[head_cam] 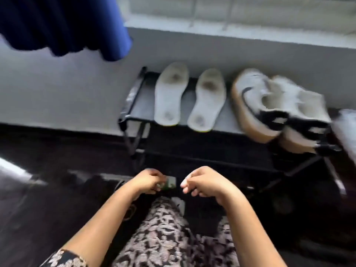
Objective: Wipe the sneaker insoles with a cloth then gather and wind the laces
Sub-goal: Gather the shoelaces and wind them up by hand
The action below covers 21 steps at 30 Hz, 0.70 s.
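Insoles [169,95] stained on the rack [132,100], no cloth in sight.
Left grip [148,180] curls round a small green thing [170,183]; right grip [204,182] is curled, its hold unclear. Right of the insoles, sneakers [269,108] lean at the rack's edge: a hasty wiping stroke could knock them off.

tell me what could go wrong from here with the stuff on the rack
1. The black-swoosh sneaker and the sneaker beside it appear to overhang the front edge of the rack; a bump could tip them off.
2. The left insole and right insole lie loose, heels at that edge; wiping them in place might slide them off.
3. The left hand grips a small greenish item, too blurred to identify, which may hamper wiping.
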Each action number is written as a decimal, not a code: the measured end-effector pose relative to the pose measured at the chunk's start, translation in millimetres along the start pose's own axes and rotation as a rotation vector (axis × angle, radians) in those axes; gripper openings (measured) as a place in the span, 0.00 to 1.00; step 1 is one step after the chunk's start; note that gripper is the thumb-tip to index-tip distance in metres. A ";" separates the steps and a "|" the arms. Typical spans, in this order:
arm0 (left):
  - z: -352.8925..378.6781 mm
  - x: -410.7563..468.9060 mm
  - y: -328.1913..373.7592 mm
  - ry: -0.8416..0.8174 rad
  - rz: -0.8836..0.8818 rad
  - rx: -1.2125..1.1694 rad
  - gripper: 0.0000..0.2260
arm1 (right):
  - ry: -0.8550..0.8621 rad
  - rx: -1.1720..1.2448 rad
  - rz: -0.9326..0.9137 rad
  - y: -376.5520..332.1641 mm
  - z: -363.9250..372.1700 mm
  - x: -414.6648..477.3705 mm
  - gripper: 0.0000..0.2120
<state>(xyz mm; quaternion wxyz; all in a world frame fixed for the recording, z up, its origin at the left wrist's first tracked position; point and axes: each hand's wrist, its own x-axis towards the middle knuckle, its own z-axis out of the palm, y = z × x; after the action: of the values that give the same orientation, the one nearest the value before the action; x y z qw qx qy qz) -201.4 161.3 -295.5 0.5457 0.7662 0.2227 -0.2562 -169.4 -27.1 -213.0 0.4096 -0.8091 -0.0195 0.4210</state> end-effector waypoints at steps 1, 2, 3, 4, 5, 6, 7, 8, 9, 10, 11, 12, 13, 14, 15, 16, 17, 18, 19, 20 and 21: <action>-15.5 7.8 -27.1 0.116 -0.060 -0.047 0.08 | -0.070 -0.056 -0.004 -6.1 22.3 25.5 0.08; -30.9 15.2 -57.7 0.222 -0.120 -0.086 0.09 | -0.143 -0.107 0.001 -13.0 48.4 53.2 0.08; -42.9 22.3 -83.1 0.308 -0.174 -0.114 0.10 | -0.201 -0.166 0.015 -18.0 72.3 80.3 0.09; -54.0 31.4 -110.7 0.374 -0.233 -0.143 0.09 | -0.262 -0.236 0.032 -21.0 97.9 107.5 0.09; -61.5 39.2 -134.1 0.426 -0.290 -0.161 0.07 | -0.306 -0.297 0.044 -21.3 120.7 132.8 0.09; -66.3 46.2 -152.7 0.452 -0.340 -0.164 0.05 | -0.322 -0.340 0.044 -17.8 139.6 154.1 0.08; -73.2 52.3 -173.2 0.473 -0.390 -0.157 0.04 | -0.330 -0.390 0.037 -13.6 162.0 179.1 0.08; -78.9 57.7 -190.6 0.481 -0.429 -0.142 0.04 | -0.326 -0.453 0.023 -7.8 181.1 200.4 0.09; -84.4 61.9 -208.3 0.484 -0.462 -0.128 0.05 | -0.332 -0.523 0.017 -1.5 199.7 220.7 0.10; -88.2 65.0 -222.9 0.485 -0.489 -0.118 0.05 | -0.345 -0.583 0.019 5.1 214.5 237.3 0.11; -90.9 67.5 -234.0 0.486 -0.510 -0.115 0.07 | -0.361 -0.636 0.026 10.9 225.1 249.7 0.11; -94.3 70.6 -247.9 0.489 -0.531 -0.121 0.08 | -0.386 -0.684 0.036 14.6 236.9 262.5 0.12; -97.4 72.8 -258.1 0.489 -0.544 -0.116 0.09 | -0.397 -0.719 0.050 17.7 246.5 273.6 0.13; -98.5 75.0 -268.0 0.483 -0.548 -0.105 0.09 | -0.401 -0.748 0.067 20.7 255.1 283.4 0.14; -98.8 76.5 -275.9 0.471 -0.551 -0.091 0.10 | -0.401 -0.776 0.075 24.2 262.9 293.5 0.16; -97.9 78.2 -283.2 0.454 -0.552 -0.080 0.11 | -0.403 -0.807 0.071 27.6 269.1 301.4 0.17; -97.1 81.0 -291.7 0.432 -0.559 -0.076 0.12 | -0.411 -0.849 0.063 33.2 276.8 311.9 0.18; -96.0 83.7 -299.8 0.412 -0.564 -0.069 0.12 | -0.414 -0.898 0.050 37.6 284.1 321.6 0.19; -93.9 86.8 -307.9 0.391 -0.568 -0.065 0.12 | -0.419 -0.946 0.034 42.5 291.8 331.7 0.21; -91.4 89.3 -314.0 0.374 -0.560 -0.060 0.12 | -0.416 -0.992 0.017 46.8 298.7 341.4 0.22; -89.0 91.8 -317.6 0.360 -0.545 -0.057 0.12 | -0.409 -1.031 -0.016 50.9 303.8 351.1 0.23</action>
<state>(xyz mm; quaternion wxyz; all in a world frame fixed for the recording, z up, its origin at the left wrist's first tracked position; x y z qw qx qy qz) -314.6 348.4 -558.8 0.4304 0.6957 0.5194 -0.2469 -170.8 267.6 -575.3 -0.0485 -0.8064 -0.3083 0.5023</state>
